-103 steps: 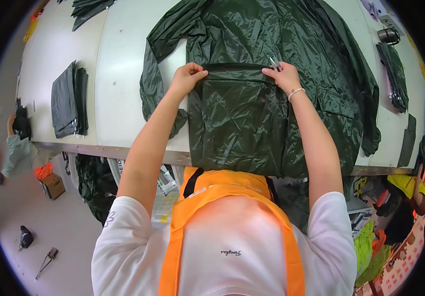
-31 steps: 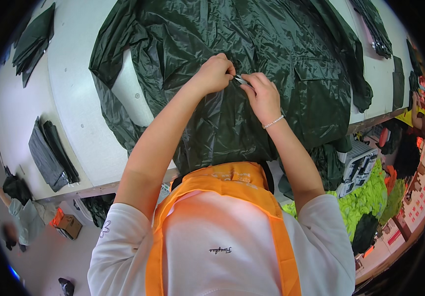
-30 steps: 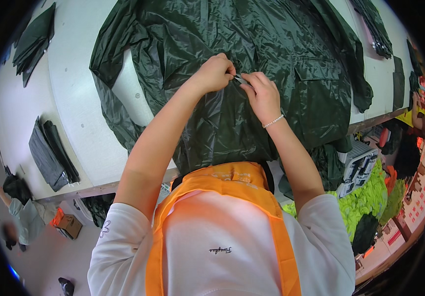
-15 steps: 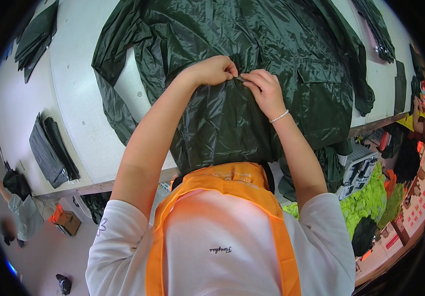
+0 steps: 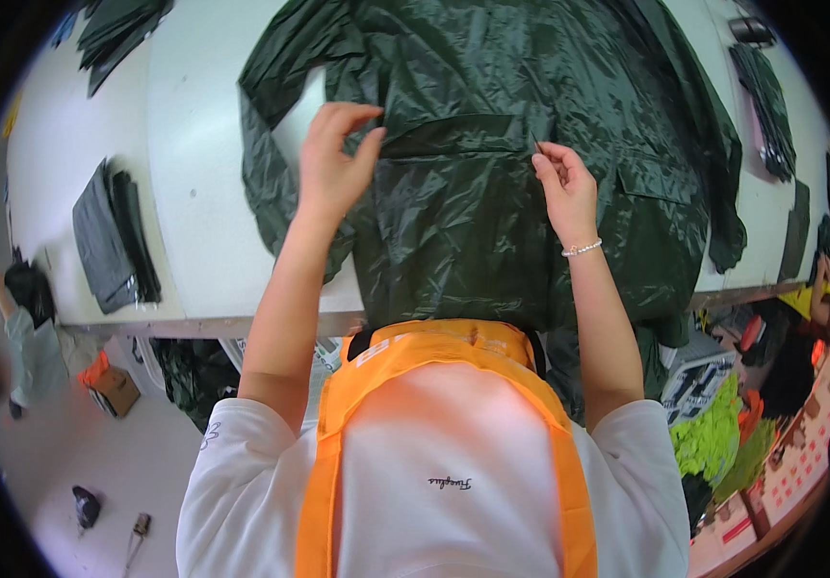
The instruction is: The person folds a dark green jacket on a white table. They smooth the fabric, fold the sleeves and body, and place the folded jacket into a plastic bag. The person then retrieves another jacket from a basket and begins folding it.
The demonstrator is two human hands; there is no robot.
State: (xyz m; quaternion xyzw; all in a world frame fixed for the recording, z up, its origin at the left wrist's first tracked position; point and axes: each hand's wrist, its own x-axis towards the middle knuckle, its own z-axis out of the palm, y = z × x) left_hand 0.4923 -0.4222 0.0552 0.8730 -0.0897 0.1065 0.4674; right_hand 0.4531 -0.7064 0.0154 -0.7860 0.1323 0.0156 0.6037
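Note:
A shiny dark green rain jacket [image 5: 463, 231] lies spread on the white table in front of me, its sleeves out to both sides. A pocket flap [image 5: 661, 185] shows on its right part, and on the left part a pocket opening [image 5: 453, 135] runs across. My left hand [image 5: 333, 164] is raised over the jacket's left side, thumb and fingers apart with nothing between them. Over the middle, beside the front edge, my right hand [image 5: 569, 188] pinches a small, thin dark piece [image 5: 536, 146] whose kind I cannot make out.
Folded dark garments [image 5: 116, 236] lie at the table's left, with more [image 5: 124, 29] behind and a stack [image 5: 764, 106] at the right. The table [image 5: 198, 193] ends close to my apron. Below right are a crate [image 5: 694, 380] and lime-green cloth [image 5: 709, 433]. People work at both sides.
My hands were together at the jacket's middle. The left has let go and moved left, opening; the right has moved right, still pinching the thin piece. The jacket appears farther right in view.

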